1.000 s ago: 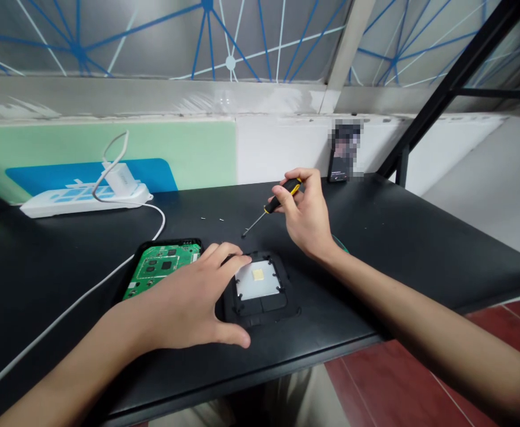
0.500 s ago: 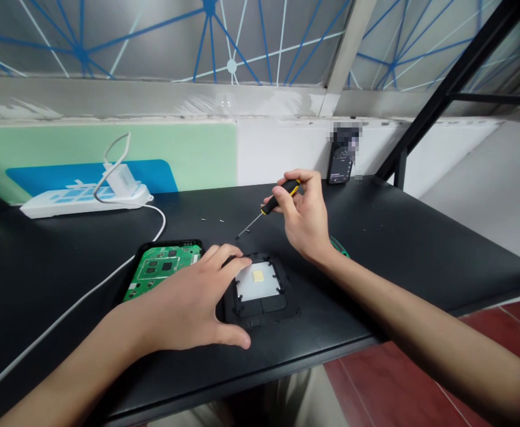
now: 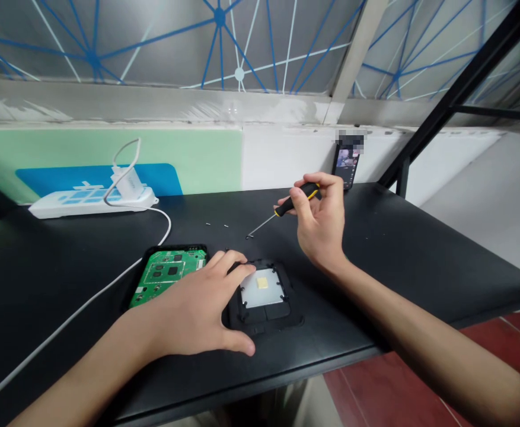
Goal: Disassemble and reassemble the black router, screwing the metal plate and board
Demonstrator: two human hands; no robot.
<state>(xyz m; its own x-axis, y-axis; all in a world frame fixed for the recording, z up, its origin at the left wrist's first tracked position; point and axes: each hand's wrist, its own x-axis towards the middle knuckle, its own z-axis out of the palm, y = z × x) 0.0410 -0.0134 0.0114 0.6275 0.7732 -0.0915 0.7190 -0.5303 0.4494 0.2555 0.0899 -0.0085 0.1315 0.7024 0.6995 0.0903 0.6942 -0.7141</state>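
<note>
My right hand (image 3: 321, 219) grips the black and yellow handle of a screwdriver (image 3: 286, 205). Its thin shaft slants down to the left, and the tip is at or very near a small screw (image 3: 251, 236) lying on the black table. My left hand (image 3: 197, 305) is open, thumb spread away from the fingers, over the left side of a black plastic cover (image 3: 277, 326). Its fingertips appear to touch the cover near a silver metal plate (image 3: 253, 296), which bears a pale yellow square pad (image 3: 262, 283). Left of that hand, a green circuit board (image 3: 164, 270) sits in a black housing, partly hidden.
Two more small screws (image 3: 226, 226) lie farther back. A white power strip (image 3: 64, 204) with a plugged-in charger (image 3: 129, 183) stands at the back left, its white cable (image 3: 91, 301) running across the table. A phone (image 3: 346, 163) leans against the wall behind my right hand.
The screwdriver tip has moved right, from beside the screw to right at it, as my right hand shifted right. My left hand stays on the cover. The view has shifted slightly.
</note>
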